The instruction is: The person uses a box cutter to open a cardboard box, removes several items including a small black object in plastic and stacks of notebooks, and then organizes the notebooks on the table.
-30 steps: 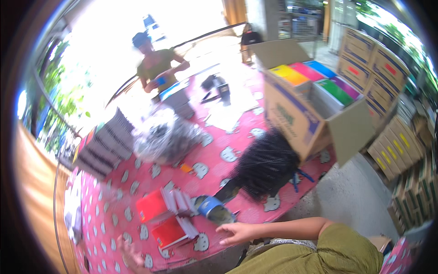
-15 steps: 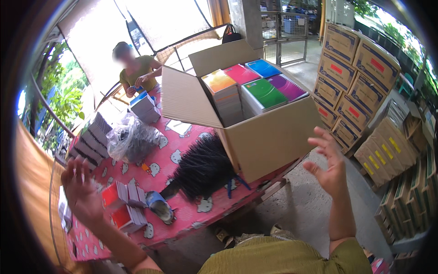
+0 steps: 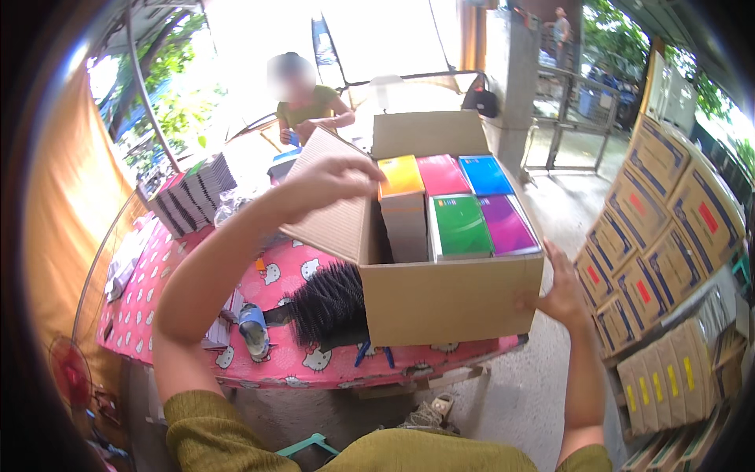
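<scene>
An open cardboard box (image 3: 448, 307) stands at the right end of the table. Inside are stacks of notebooks: yellow (image 3: 401, 175), pink (image 3: 443, 174), blue (image 3: 485, 174), green (image 3: 462, 223) and purple (image 3: 507, 223). Across the box's left flap (image 3: 332, 212) reaches my left hand (image 3: 334, 185), fingers loosely bent and apart, their tips beside the yellow stack; nothing shows in them. My right hand (image 3: 563, 287) grips the box's near right corner, thumb on the front face and fingers along the side.
Black wire coils (image 3: 326, 307), a blue-and-white roll (image 3: 253, 330) and a notebook stack (image 3: 193, 193) lie on the pink table cover (image 3: 279, 366). A person (image 3: 311, 106) sits across the table. Sealed cartons (image 3: 653, 236) and wrapped bundles (image 3: 668, 377) stand at the right.
My left hand has swung from the table's left side to the yellow notebooks. My right hand has closed in on the box's corner. The view has shifted, and the box faces me more squarely.
</scene>
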`<state>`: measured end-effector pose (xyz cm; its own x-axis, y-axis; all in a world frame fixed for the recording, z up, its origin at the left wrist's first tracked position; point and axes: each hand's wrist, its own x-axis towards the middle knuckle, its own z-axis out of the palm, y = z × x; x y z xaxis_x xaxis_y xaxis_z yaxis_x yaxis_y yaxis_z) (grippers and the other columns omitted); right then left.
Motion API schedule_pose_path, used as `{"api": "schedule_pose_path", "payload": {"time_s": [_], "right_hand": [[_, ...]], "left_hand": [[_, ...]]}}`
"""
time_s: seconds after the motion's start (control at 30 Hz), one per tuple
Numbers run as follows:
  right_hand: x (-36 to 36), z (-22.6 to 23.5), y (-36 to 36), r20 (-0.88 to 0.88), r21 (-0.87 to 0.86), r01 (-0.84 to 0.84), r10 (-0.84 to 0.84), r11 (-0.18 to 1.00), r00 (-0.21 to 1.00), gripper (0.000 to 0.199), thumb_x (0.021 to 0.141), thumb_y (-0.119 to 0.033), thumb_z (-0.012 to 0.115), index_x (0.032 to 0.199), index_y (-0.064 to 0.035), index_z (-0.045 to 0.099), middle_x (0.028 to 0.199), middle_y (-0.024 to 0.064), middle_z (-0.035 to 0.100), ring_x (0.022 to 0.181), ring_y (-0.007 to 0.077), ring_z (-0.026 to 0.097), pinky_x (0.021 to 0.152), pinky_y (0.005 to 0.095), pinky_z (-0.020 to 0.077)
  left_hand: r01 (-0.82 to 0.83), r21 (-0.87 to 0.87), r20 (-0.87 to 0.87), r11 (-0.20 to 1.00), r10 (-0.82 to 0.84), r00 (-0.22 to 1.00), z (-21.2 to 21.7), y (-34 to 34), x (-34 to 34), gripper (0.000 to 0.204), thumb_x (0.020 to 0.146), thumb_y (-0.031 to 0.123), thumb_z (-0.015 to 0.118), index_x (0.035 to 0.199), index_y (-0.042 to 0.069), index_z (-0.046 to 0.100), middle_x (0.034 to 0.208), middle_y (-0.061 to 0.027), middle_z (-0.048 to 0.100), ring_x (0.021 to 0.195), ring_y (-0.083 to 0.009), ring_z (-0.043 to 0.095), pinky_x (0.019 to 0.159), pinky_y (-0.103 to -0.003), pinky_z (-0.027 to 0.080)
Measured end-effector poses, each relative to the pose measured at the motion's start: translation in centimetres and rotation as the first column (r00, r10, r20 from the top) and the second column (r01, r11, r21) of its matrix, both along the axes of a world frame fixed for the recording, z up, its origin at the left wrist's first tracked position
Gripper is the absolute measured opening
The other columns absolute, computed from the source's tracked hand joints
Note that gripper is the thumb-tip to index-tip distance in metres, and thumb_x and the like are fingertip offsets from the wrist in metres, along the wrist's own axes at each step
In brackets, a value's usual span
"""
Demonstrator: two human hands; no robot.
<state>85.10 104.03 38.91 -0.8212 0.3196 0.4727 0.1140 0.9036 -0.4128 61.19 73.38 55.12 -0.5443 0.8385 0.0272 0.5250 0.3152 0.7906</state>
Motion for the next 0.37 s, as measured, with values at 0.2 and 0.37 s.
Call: {"api": "schedule_pose_path", "payload": {"time_s": [0.2, 0.37], "right_hand": [[-2.0, -4.9, 1.4, -0.258, -0.067, -0.125, 0.104, 0.99, 0.961, 0.097, 0.048, -0.038, 0.086, 0.123, 0.0029, 0.041, 0.101, 0.0141, 0.047, 0.095, 0.0309, 0.047, 0.083, 0.0408, 0.0401], [-1.5, -4.1, 2.4, -0.212, -0.122, -0.156, 0.128, 0.98, 0.969, 0.1, 0.047, -0.048, 0.085, 0.121, 0.0033, 0.041, 0.101, 0.0125, 0.045, 0.094, 0.0289, 0.046, 0.078, 0.0389, 0.0415]], "left_hand": [[0.134, -0.493, 0.592, 0.86, 0.218, 0.776, -6.8, 5.4, -2.1, 0.051, 0.088, 0.02, 0.053, 0.131, -0.001, 0.038, 0.13, -0.016, 0.043, 0.105, -0.0291, 0.054, 0.086, -0.038, 0.048], [0.17, -0.806, 0.389, 0.567, 0.29, 0.875, -11.4, 10.0, -4.5, 0.067, 0.084, 0.03, 0.059, 0.139, 0.01, 0.027, 0.143, -0.0176, 0.026, 0.129, -0.0322, 0.031, 0.097, -0.056, 0.036]]}}
